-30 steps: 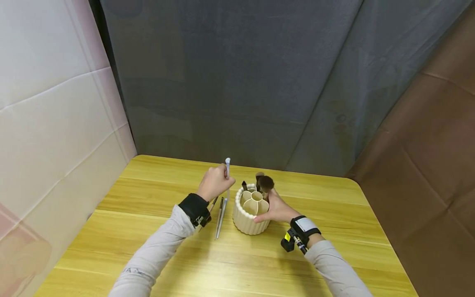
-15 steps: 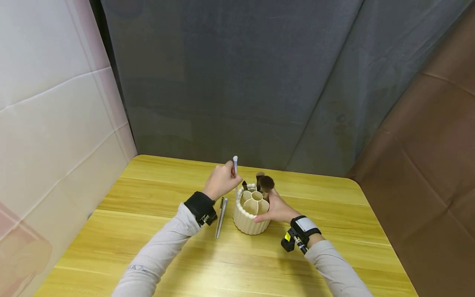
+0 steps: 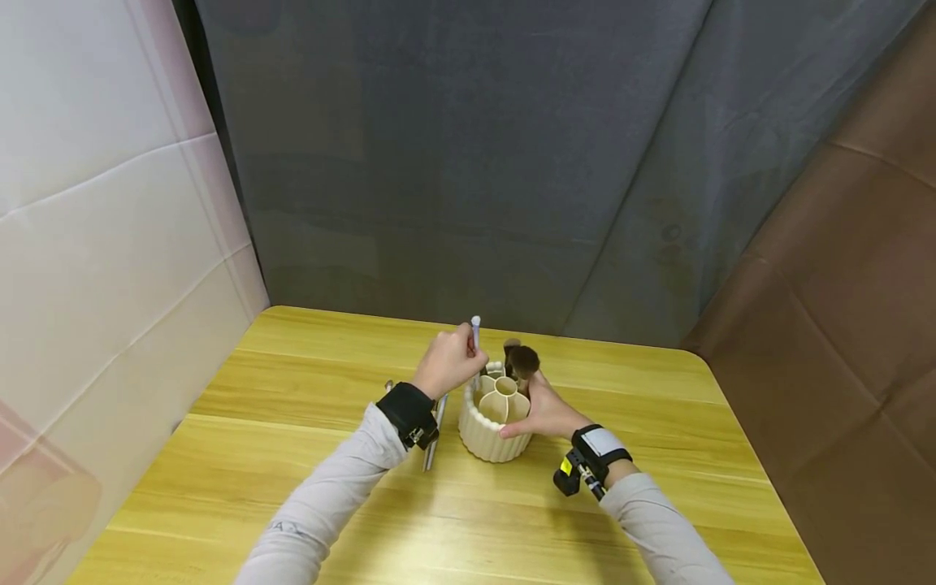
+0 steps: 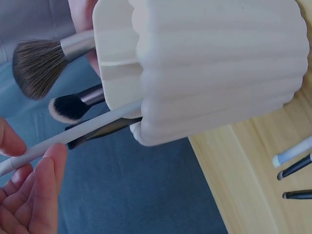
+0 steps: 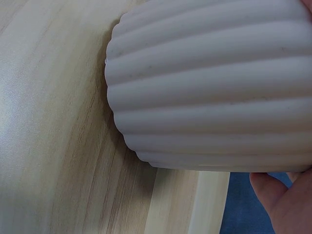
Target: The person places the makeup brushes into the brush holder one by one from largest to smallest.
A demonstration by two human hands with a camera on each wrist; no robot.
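White brush [image 3: 475,329] stands nearly upright in your left hand [image 3: 448,370], pinched between thumb and fingertips, its lower end inside the near-left side of the ribbed cream holder [image 3: 494,428]. The holder stands on the desk [image 3: 307,382] about midway between the left and right edges, closer to the far edge than the near one.

From your head view the brush shows only as a pale tip above your knuckles. Your left wrist view shows what that one hides: the white handle [image 4: 73,136] runs from your fingertips [image 4: 48,170] to the holder's rim and passes into a compartment, next to a slim dark brush [image 4: 105,129] already standing there. It also shows a big fluffy brush [image 4: 39,66] and a smaller black-and-tan one [image 4: 73,106] poking out of other compartments.

Your right hand [image 3: 544,410] is curled around the holder's right wall, fingers wrapped on the ribs. The right wrist view fills with that ribbed wall [image 5: 209,83] resting on the wood; only a bit of your palm [image 5: 282,200] shows at its lower right corner.

Just left of the holder, loose brushes [image 3: 433,435] lie on the desk, partly under your left wrist; the left wrist view catches three of their ends [image 4: 295,168].
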